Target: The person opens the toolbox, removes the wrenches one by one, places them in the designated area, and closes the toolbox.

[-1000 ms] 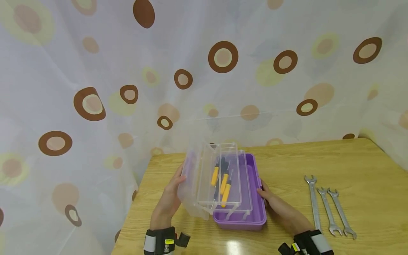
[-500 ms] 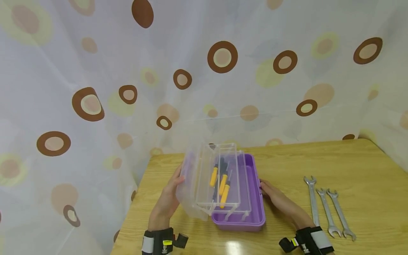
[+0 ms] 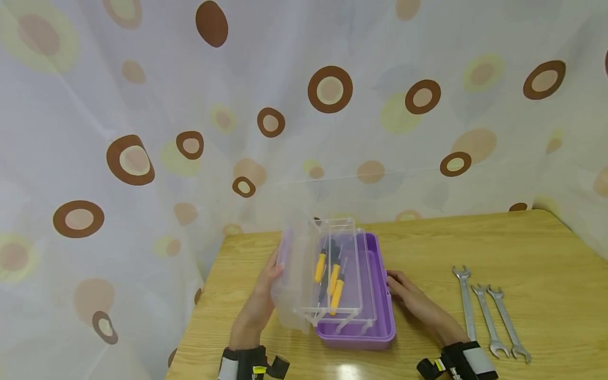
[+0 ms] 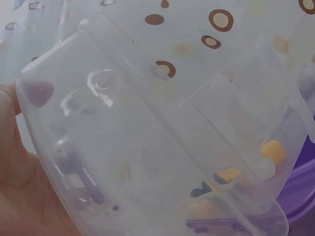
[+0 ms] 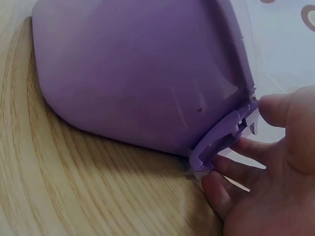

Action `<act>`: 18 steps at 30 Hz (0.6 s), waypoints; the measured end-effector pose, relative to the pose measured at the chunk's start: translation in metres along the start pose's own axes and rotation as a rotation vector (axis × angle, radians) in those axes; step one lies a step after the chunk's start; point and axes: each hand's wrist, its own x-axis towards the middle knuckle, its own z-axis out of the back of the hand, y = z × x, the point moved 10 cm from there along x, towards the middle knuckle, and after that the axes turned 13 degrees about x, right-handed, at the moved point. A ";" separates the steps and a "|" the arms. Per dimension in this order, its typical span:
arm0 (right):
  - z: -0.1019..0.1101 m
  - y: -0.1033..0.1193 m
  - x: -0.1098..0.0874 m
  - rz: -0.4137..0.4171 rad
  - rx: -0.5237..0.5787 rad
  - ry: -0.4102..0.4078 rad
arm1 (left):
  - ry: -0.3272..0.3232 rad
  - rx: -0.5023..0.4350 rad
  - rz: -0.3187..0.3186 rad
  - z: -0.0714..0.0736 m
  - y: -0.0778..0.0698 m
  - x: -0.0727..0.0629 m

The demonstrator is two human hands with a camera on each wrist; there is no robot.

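A purple toolbox (image 3: 349, 344) stands on the table, its clear lid (image 3: 291, 295) raised and leaning to the left. My left hand (image 3: 258, 301) grips the lid's outer side, with part of the fingers hidden behind the plastic; the left wrist view shows the lid (image 4: 123, 147) close up. Clear trays (image 3: 351, 264) are spread out above the base. Through them show several screwdrivers with yellow handles (image 3: 338, 295). At the box's right side my right hand (image 3: 415, 301) holds a purple latch (image 5: 219, 132), thumb at its upper end and fingers curled against its lower part.
Three metal open-ended wrenches lie on the wooden table (image 3: 413, 232) right of my right hand: a longer wrench (image 3: 467, 303) and two shorter ones, one beside the other (image 3: 508, 322). A white curtain with brown circles (image 3: 304, 148) hangs behind the table.
My left hand and the lid have shifted a little to the right. My right thumb has drawn back from over the box's rim to the latch at its side.
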 end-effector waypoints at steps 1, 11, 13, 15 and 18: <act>0.001 0.000 0.000 0.003 -0.002 -0.007 | -0.007 0.002 0.003 -0.001 0.000 0.000; 0.003 -0.003 0.004 0.007 0.022 -0.029 | -0.045 0.046 -0.004 -0.013 -0.003 0.006; 0.003 -0.003 0.005 0.013 0.033 -0.029 | -0.058 0.044 -0.007 -0.013 -0.004 0.007; 0.003 -0.003 0.005 0.015 0.034 -0.022 | -0.070 0.040 -0.012 -0.014 -0.004 0.007; 0.004 -0.005 0.004 0.002 0.023 -0.018 | -0.092 0.042 -0.016 -0.014 -0.004 0.008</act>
